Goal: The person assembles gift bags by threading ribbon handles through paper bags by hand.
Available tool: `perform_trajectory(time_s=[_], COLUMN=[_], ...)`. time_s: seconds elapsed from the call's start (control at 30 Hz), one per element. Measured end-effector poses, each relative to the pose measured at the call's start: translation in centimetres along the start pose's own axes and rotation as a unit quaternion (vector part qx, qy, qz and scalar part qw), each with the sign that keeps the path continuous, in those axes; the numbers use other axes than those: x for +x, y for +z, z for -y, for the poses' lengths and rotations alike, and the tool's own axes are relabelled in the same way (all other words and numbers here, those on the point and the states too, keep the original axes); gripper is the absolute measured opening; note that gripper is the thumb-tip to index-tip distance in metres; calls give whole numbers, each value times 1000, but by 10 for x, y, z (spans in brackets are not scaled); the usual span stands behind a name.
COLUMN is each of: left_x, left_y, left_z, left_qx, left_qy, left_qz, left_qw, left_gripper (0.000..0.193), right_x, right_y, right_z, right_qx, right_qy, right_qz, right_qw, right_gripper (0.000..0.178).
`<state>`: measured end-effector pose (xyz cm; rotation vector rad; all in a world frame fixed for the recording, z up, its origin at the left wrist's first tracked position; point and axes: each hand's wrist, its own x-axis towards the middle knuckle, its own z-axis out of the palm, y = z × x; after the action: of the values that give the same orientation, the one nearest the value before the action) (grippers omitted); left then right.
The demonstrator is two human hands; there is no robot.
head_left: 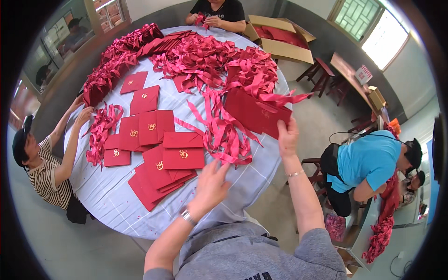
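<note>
My right hand [288, 136] is closed on the right edge of a flat red paper bag [259, 112] with a small gold emblem, beside a big heap of ribbon-tied bags. My left hand [212, 186] hovers low over the table with its fingers apart and holds nothing I can see. Its fingertips are at the lower end of a loose pile of pinkish-red ribbons [224, 135]. Just left of those fingers lies a red bag [183, 151] with a folded top flap, and a fanned stack of more red bags [158, 172] sits below it.
The round table has a pale checked cloth [116, 205]. Ribboned bags [200, 56] are heaped along its far side. One person [51, 168] works at the left edge, another [219, 14] across. An open carton [287, 49] stands far right; a person in blue [368, 158] bends at another table.
</note>
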<state>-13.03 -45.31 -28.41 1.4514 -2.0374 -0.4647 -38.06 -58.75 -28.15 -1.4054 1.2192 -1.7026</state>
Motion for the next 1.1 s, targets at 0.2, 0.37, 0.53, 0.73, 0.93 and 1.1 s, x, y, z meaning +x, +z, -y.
perform_trajectory(time_s=[0.2,0.37,0.53,0.73,0.93,1.1], left_x=[51,11,-35,-27,47,50], left_y=[55,35,-14,11,34,44], left_z=[10,32,26,6,-19,-14], left_qx=[166,-3,-303,-331,-232,-72], left_qy=[17,-78,-312,-271,-120,-148], left_qz=[109,-192,-319,-316,-261,-152], left_qw=[980,978,842,847,929,975], left_gripper=[34,7,9,12,35,58], right_x=[-9,-9,6,2,-1,-42], right_y=[33,42,36,57,52,46], right_z=[-71,-72,-64,-75,-71,-37], right_qx=[14,178,96,103,-326,-191], right_qy=[58,119,81,89,-12,-1], right_qz=[-63,-100,-81,-39,-99,-91], right_qw=[996,972,989,990,940,977], right_gripper=[12,13,17,15,40,55])
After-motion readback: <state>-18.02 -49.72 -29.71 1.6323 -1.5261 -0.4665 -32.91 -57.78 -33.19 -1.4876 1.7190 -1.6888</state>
